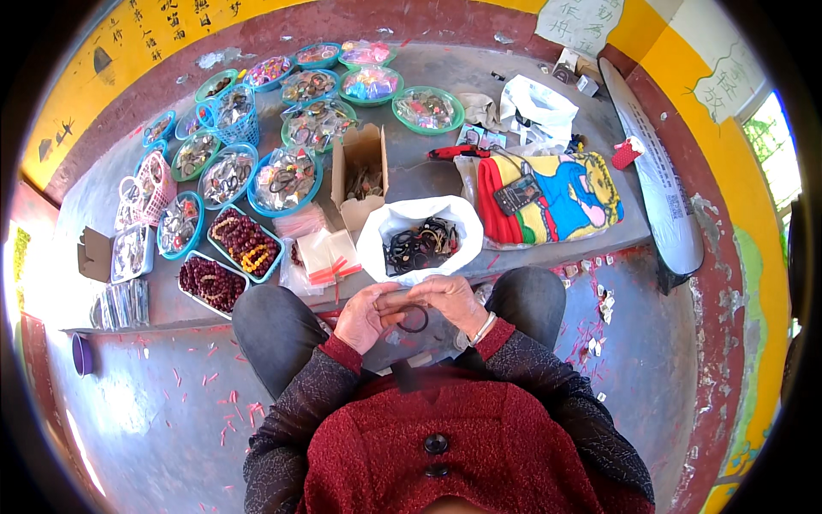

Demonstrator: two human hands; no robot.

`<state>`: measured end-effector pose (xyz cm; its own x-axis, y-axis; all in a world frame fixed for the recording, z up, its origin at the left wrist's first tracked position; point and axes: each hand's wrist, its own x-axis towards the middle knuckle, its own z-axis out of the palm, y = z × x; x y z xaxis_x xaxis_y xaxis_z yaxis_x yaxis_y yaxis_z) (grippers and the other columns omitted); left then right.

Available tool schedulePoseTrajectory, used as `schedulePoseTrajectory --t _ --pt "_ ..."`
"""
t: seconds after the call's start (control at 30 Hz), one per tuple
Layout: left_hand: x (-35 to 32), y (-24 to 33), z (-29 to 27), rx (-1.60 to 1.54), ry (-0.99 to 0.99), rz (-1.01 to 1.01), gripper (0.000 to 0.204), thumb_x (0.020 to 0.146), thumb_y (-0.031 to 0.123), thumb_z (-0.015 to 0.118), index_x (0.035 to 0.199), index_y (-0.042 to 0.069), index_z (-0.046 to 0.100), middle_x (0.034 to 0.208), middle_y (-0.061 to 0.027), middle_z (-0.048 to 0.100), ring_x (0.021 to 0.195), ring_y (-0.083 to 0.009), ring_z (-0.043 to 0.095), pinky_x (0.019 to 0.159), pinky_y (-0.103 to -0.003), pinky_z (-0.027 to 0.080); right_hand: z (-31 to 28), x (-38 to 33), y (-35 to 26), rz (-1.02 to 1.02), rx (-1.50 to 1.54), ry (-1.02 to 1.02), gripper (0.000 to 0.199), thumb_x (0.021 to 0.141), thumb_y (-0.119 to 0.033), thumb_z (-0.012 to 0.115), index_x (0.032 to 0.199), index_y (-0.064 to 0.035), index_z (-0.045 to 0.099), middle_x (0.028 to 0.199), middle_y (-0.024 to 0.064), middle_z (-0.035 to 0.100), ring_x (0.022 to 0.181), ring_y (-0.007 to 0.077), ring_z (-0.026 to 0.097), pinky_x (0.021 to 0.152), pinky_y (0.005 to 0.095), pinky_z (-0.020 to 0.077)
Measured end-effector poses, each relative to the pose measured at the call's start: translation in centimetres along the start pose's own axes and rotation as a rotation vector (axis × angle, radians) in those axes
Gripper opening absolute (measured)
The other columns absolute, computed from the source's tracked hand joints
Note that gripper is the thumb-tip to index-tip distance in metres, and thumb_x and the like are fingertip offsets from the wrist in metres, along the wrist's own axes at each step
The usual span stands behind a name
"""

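My left hand point(364, 319) and my right hand point(455, 301) meet in front of my lap, fingers closed and fingertips close together. From between them hangs a dark cord loop point(414, 319), like a bracelet, pinched by both hands; exactly how each finger grips it is hard to see. Just beyond my hands stands a white plastic bag point(370, 248), its mouth rolled open. A tangle of dark cord bracelets point(421, 246) lies inside it. To the left of the bag are small clear packets point(330, 254) with red edges.
Several round baskets point(285, 179) of packaged trinkets crowd the left. Trays of dark red beads point(245, 242) sit near my left knee. An open cardboard box point(360, 163) stands behind the bag. At right, a phone point(519, 194) rests on a colourful folded towel point(561, 201).
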<state>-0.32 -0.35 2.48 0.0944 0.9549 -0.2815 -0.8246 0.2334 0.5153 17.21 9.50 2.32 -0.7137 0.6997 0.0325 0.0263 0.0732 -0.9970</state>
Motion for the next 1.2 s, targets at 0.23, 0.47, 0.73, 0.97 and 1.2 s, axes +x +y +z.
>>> schedulePoseTrajectory --t 0.23,0.47,0.73,0.97,1.2 --pt "0.6 -0.9 -0.4 0.160 0.154 -0.017 0.016 0.087 0.009 0.054 0.099 0.000 0.058 0.096 -0.0134 0.063 0.081 -0.0179 0.063 0.062 -0.023 0.052 0.2 0.2 -0.6 -0.100 -0.170 -0.023 0.017 0.078 0.006 0.053 0.086 0.0000 0.068 0.079 0.0066 0.064 0.073 0.0131 0.061 0.066 0.0233 0.0471" --pt "0.6 -1.1 -0.7 0.274 0.253 0.026 0.008 0.086 0.004 0.053 0.090 0.000 0.059 0.085 -0.0111 0.065 0.064 -0.0127 0.062 0.051 -0.019 0.049 0.7 0.0 -0.8 0.069 -0.071 0.048 0.023 0.083 -0.006 0.056 0.105 -0.0021 0.061 0.079 0.0033 0.062 0.074 0.0086 0.057 0.068 0.0235 0.0464" --pt "0.5 -1.2 0.5 0.462 0.353 0.124 0.009 0.086 0.004 0.054 0.089 -0.002 0.059 0.083 -0.0095 0.065 0.066 -0.0120 0.062 0.052 -0.020 0.050 0.3 0.4 -0.4 0.222 0.211 0.011 0.022 0.083 -0.015 0.062 0.099 0.0002 0.061 0.086 0.0034 0.062 0.081 0.0075 0.055 0.073 0.0214 0.0451" --pt "0.3 -2.1 0.9 0.505 0.242 0.141 0.011 0.087 0.003 0.053 0.093 -0.003 0.060 0.086 -0.0093 0.064 0.073 -0.0128 0.062 0.060 -0.022 0.053 0.9 -0.2 -1.3 0.276 0.112 0.018 0.016 0.078 -0.014 0.068 0.084 -0.0001 0.064 0.076 0.0013 0.061 0.073 0.0064 0.054 0.066 0.0198 0.0424" --pt "0.0 -1.7 1.1 0.483 0.255 0.126 0.012 0.089 0.005 0.051 0.093 -0.002 0.059 0.089 -0.0102 0.064 0.078 -0.0153 0.064 0.061 -0.024 0.053 0.7 -0.2 -0.7 0.138 0.089 0.060 0.016 0.078 -0.013 0.068 0.079 0.0022 0.065 0.070 0.0003 0.060 0.067 0.0061 0.052 0.060 0.0215 0.0424"
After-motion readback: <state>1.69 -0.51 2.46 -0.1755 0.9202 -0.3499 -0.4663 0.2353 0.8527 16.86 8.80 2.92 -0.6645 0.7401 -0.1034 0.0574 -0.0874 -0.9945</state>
